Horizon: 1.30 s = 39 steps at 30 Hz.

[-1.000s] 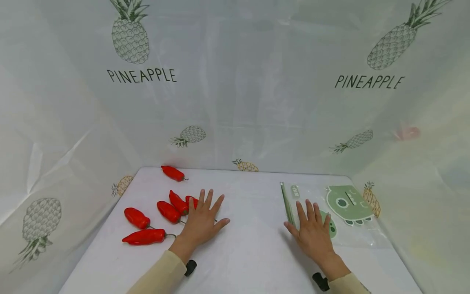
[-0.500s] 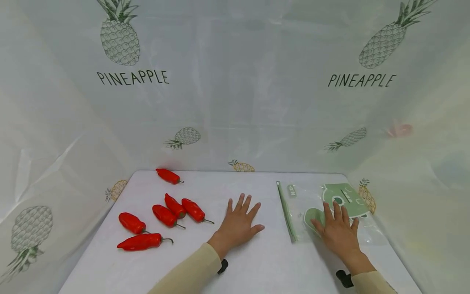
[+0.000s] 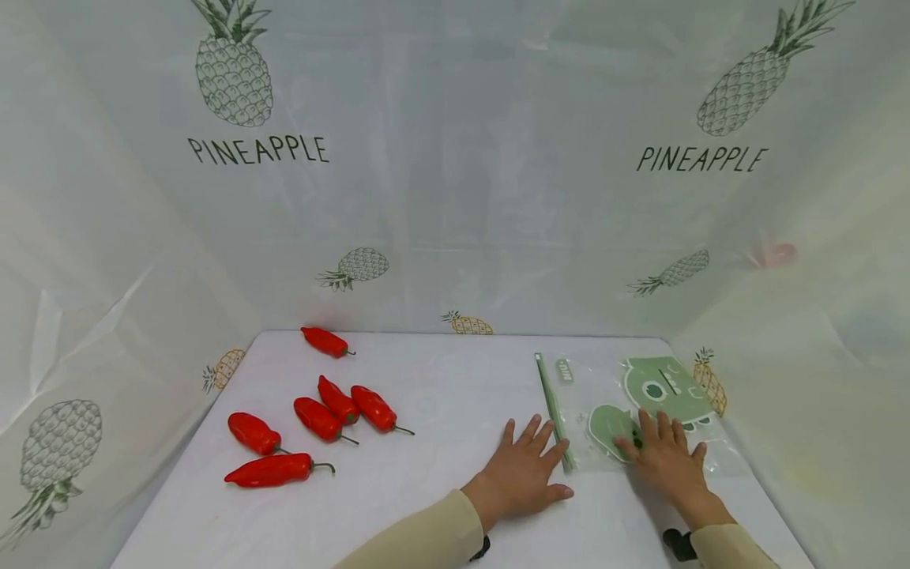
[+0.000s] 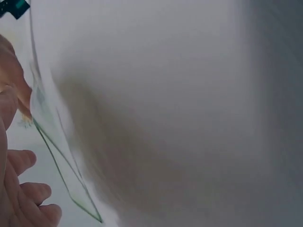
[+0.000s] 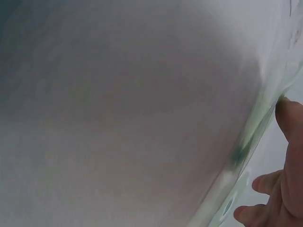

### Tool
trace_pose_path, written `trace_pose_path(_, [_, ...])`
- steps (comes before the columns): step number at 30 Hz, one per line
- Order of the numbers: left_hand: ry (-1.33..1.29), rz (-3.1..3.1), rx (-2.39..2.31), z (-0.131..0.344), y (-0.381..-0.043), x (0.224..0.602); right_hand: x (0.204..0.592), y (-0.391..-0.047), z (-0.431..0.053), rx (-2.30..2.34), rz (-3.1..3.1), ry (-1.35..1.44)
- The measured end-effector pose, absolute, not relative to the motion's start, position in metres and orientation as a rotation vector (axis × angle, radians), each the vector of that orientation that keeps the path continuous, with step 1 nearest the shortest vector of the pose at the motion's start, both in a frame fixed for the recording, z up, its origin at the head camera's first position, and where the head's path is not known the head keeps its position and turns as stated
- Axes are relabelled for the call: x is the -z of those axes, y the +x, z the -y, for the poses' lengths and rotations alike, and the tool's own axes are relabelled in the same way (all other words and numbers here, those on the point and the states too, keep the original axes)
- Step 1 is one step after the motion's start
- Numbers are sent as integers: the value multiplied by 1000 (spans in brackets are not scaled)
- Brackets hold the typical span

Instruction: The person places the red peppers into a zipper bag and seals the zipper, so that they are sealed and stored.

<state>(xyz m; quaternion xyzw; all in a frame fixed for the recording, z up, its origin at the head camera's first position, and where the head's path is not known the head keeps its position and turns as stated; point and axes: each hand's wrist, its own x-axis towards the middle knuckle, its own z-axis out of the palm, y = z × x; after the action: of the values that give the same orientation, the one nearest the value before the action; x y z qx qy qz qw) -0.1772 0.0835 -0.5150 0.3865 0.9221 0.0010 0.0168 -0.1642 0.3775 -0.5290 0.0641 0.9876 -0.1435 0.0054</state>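
A clear plastic zip bag [image 3: 664,383] printed with green cartoon creatures lies flat on the right of the white table, its green zip strip [image 3: 550,403] along the left edge. My right hand [image 3: 668,462] rests over the bag's near part with fingers spread. In the right wrist view one digit [image 5: 286,116] is right at the bag's edge. My left hand [image 3: 522,474], palm down and fingers apart, is beside the strip's near end, a finger overlapping it in the head view. The left wrist view has the left fingers [image 4: 35,191] close to the bag [image 4: 71,175].
Several red peppers with stems lie on the left: one at the back [image 3: 325,342], a group in the middle [image 3: 374,408], and a long one [image 3: 273,470] nearer the front. A pale sheet [image 3: 455,197] printed with pineapples hangs behind the table and along both sides.
My left hand has moved right from over the peppers to the bag's zip edge, uncovering a pepper. My right hand has shifted right and slightly nearer over the bag.
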Motion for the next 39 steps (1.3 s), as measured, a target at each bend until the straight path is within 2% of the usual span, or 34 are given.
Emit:
trace_pose_path(10, [1289,-2717,120,-94,-166,523,534,-171,-365,340,-2995,172])
trace_pose_path(18, [1253,-2668,135,-82,-160,526,535,-172,-347,326,-3016,108])
trace_pose_path(39, [1129,-2659,-103,18,-138,529,534,-169,-245,332,-3157,-327])
